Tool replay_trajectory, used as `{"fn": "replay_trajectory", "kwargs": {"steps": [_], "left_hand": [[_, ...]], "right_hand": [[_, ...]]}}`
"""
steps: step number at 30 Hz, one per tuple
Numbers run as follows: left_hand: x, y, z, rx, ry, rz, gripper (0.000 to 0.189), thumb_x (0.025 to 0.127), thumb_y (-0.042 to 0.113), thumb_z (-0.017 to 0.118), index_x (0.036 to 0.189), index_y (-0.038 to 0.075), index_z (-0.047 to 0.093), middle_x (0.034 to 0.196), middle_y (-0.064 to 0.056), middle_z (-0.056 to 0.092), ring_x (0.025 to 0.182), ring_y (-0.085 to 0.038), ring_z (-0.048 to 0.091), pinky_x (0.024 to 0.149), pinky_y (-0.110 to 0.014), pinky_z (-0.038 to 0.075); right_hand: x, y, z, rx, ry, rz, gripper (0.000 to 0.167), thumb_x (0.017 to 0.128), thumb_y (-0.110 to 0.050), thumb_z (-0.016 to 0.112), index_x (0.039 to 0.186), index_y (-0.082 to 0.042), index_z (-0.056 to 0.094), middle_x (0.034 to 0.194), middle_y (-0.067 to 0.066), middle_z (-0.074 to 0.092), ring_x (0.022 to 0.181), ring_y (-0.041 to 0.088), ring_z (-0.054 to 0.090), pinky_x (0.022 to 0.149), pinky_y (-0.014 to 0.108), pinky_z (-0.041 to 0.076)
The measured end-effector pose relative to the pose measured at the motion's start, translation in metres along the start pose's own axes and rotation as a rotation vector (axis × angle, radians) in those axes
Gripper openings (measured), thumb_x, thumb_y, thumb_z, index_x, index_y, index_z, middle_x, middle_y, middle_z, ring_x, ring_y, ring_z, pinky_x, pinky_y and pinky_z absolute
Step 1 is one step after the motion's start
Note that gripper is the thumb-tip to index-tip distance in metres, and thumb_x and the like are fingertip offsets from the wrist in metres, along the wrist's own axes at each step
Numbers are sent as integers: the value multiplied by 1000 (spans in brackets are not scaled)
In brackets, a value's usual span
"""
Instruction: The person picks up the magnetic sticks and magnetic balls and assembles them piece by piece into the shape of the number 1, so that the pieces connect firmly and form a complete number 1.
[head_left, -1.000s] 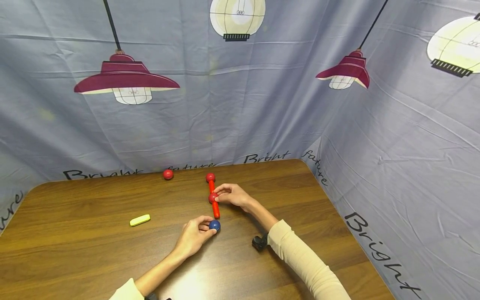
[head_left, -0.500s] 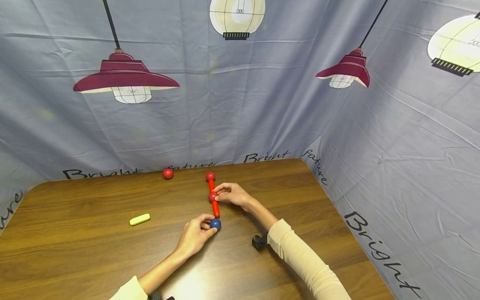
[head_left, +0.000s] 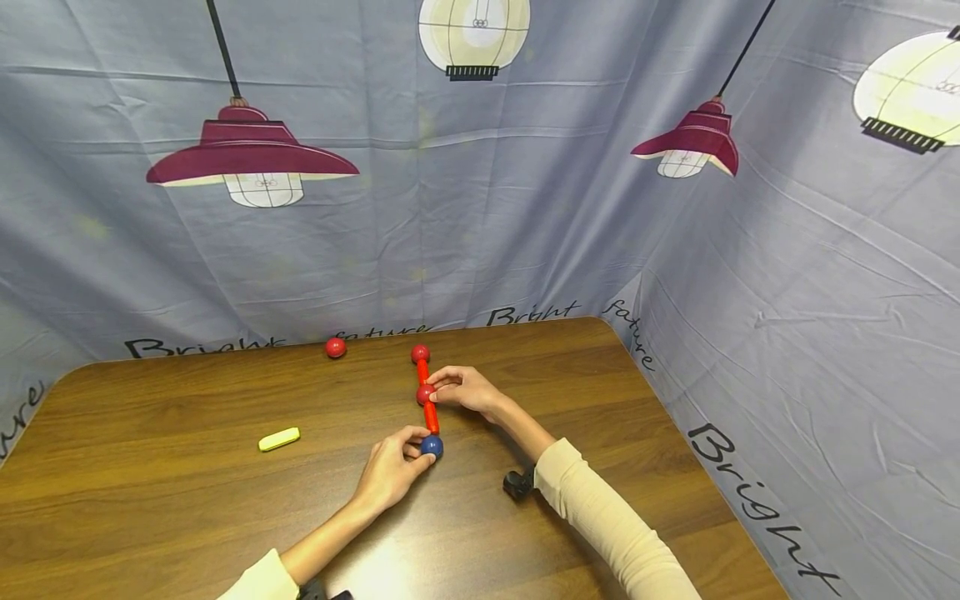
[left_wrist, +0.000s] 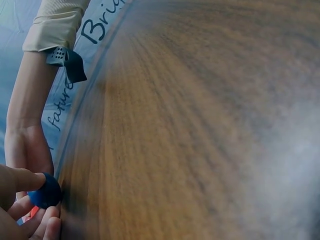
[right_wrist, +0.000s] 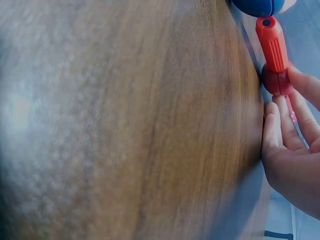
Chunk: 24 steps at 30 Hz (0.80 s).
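Observation:
My left hand pinches a blue ball between thumb and fingers, right at the near end of a red rod. That rod's other end is joined to a red ball, which my right hand grips from the right side. Beyond it, a second red rod runs on to another red ball, all in one line on the table. In the right wrist view the rod's end, with a small dark hole, faces the blue ball. Fingers partly cover the blue ball in the left wrist view.
A loose red ball lies by the table's back edge. To the left is a short yellow rod. The wooden table meets a grey printed curtain at the back and right.
My left hand has brought the blue ball slightly forward and right, closing the gap to the red rod's near end. My right hand has stayed on the middle red ball.

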<state>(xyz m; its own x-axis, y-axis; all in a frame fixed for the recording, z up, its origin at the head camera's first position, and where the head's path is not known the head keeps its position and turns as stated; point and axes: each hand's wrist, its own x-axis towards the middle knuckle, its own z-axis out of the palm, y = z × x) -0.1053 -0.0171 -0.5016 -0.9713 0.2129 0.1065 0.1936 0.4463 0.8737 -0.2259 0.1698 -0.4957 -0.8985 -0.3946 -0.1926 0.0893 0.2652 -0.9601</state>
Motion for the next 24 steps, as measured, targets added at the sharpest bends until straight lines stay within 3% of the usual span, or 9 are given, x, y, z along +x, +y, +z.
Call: {"fn": "replay_trajectory", "kwargs": {"steps": [12,20,24], "left_hand": [[4,0,2,-5,15,-12,30,82,4,80,110,6,69,102,-8,71,81,-16,66,72,-36,54],[4,1,3,-12,23,-14,30,82,5,81,109,7,69,102,-8,71,79,-15,65,71,-35,54],[5,1,4,-8,26,-16,29,82,5,81,108,7,69,102,-8,71,79,-14,65,71,-34,54]], "right_hand": [[-1,-2,-1,4,-13,18,31,89,-2,71,118,7,65,103,13,70,90,12,65,83,26,52],[-20,-30,4,-3,-15,-5,28,89,2,68,116,10,64,102,15,70,91,14,65,84,28,53],[-14,-21,2,-1,-28,-3,29,90,2,68,117,10,63,105,19,70,92,15,65,84,28,53]]}}
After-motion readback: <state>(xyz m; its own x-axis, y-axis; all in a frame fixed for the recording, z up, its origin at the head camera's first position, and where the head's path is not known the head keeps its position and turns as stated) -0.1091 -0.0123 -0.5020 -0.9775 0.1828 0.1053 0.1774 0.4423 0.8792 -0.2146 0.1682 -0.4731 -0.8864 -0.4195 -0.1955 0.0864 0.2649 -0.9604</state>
